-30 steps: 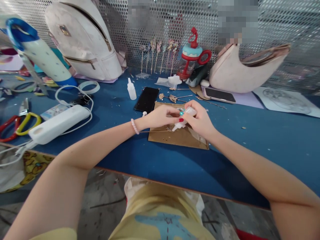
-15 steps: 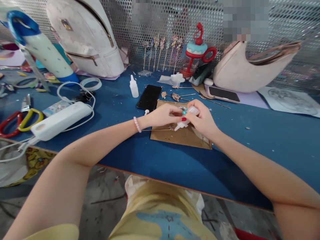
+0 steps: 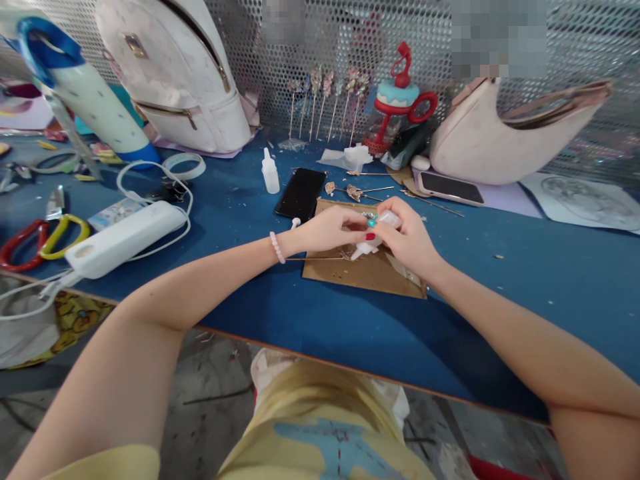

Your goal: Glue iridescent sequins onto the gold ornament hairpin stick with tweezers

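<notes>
Little's changed from here: the right hand point(image 3: 411, 241) still grasps a small white plastic bottle point(image 3: 367, 249), flat brown cardboard point(image 3: 360, 275) beneath, so work continues; whether the left hand point(image 3: 331, 230) grips, I can't tell.

View: swung slightly left, perhaps dipped | hands point(image 3: 329, 230) point(image 3: 413, 241): farther right in view

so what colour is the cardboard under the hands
The cardboard is brown; the head view, the only one here, shows it best.

Moderate, diffuse light. Soft shadow on tabletop point(image 3: 280, 300) under right forearm point(image 3: 490, 320); metal panel point(image 3: 330, 40) glinting. Edges stretched, wide-angle. Fine detail near right hand point(image 3: 407, 237) soft. Pixelated patches, top.
</notes>
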Demonstrator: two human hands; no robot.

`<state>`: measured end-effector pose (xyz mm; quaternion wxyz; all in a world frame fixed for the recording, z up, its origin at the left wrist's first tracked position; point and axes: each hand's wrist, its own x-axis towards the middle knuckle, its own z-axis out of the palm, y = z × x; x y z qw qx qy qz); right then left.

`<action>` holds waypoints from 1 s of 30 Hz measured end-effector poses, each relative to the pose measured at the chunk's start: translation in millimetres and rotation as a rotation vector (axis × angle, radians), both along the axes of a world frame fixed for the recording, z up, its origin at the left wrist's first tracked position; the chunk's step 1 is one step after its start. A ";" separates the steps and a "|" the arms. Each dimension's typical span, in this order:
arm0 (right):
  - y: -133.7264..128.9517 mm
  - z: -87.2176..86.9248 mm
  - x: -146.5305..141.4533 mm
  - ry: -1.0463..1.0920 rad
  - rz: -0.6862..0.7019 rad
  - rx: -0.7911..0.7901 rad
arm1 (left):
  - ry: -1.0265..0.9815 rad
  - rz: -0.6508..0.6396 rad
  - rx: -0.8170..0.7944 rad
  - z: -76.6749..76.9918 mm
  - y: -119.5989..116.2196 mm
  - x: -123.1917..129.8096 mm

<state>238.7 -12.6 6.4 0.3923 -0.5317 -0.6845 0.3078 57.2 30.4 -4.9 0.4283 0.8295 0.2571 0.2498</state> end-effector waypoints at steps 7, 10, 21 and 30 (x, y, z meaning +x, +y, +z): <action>-0.1 -0.1 -0.1 0.037 0.013 -0.018 | -0.018 -0.009 0.021 -2.3 1.9 0.5; 0.6 -0.4 0.2 0.032 0.007 -0.008 | -0.030 -0.016 0.025 -2.6 2.3 0.5; -0.6 1.6 -0.1 -0.001 -0.007 0.002 | 0.012 -0.003 0.024 0.1 -0.3 0.1; 2.1 0.4 -0.4 0.005 -0.012 -0.015 | 0.018 0.000 0.034 0.2 0.5 -0.1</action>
